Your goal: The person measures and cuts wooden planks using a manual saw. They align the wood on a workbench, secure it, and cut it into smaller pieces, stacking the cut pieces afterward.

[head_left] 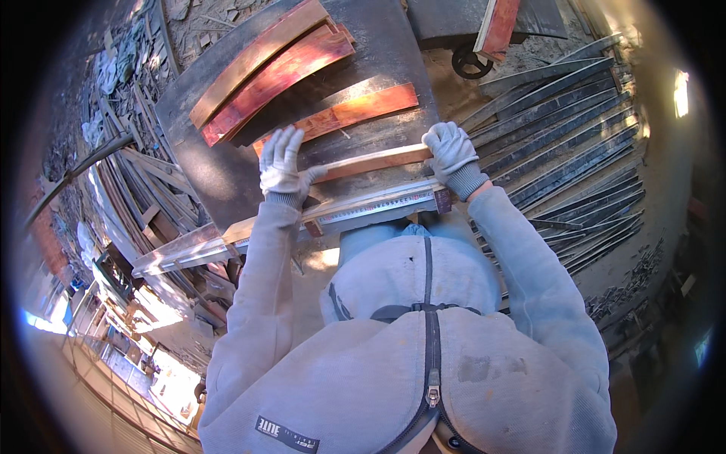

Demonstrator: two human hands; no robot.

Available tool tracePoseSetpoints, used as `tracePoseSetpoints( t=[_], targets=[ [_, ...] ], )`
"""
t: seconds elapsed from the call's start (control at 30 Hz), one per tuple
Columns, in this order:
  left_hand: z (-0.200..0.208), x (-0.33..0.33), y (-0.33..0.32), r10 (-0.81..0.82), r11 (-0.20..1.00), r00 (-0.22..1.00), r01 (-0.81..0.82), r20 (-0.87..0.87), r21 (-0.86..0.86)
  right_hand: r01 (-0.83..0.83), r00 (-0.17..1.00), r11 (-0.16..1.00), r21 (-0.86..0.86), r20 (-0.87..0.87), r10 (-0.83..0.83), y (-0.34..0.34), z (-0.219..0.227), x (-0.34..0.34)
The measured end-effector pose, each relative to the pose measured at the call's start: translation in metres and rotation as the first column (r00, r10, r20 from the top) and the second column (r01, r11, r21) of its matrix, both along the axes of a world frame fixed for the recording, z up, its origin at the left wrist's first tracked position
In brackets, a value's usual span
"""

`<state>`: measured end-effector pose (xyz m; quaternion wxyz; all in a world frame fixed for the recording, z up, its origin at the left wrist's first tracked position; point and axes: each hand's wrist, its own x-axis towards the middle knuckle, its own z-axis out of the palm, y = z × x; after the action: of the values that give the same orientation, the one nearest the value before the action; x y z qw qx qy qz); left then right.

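A narrow wooden strip (374, 163) lies across the dark table in front of me. My right hand (452, 157), in a pale work glove, is closed around the strip's right end. At the strip's left end is my left hand (283, 170), gloved too, its fingers stretched out and the thumb apart, resting against the wood. Just beyond the strip lies a reddish-orange board (355, 110). Between the strip and my body, a wooden rail with a measuring scale (389, 201) runs along the table's near edge.
More red-faced boards (280, 79) lie on the dark tabletop (227, 178) at the far left. A black handwheel (472, 62) sits below a second table at the far right. Long dark strips (563, 144) are piled at the right, and scrap wood (140, 189) covers the ground at the left.
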<state>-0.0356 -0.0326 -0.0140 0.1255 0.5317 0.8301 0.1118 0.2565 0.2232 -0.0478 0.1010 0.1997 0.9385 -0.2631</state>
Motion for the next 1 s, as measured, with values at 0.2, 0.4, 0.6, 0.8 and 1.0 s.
tracePoseSetpoints(
  t=[0.2,0.4,0.6,0.8,1.0],
  targets=[
    [0.007,0.025,-0.041,0.054,0.991,0.965,-0.021,0.257,-0.131,0.133,0.875,0.96,-0.245,-0.425,-0.23,0.004,0.009,0.035],
    [0.014,0.021,-0.061,0.288,0.937,0.779,-0.349,0.557,0.003,0.383,0.73,0.558,-0.736,-0.129,-0.671,0.013,0.077,0.022],
    [0.008,0.011,-0.086,0.547,0.778,0.384,-0.562,0.744,-0.281,0.521,0.561,0.151,-0.84,0.203,-0.802,0.022,0.109,0.003],
    [0.055,0.02,-0.07,0.269,0.363,-0.446,-0.774,0.854,-0.519,0.772,0.336,-0.106,-0.627,0.544,-0.768,0.041,0.079,0.001],
    [0.082,0.018,-0.031,-0.024,0.223,-0.531,-0.829,0.847,-0.513,0.835,0.239,-0.295,-0.464,0.79,-0.565,0.039,0.064,-0.007]
  ],
)
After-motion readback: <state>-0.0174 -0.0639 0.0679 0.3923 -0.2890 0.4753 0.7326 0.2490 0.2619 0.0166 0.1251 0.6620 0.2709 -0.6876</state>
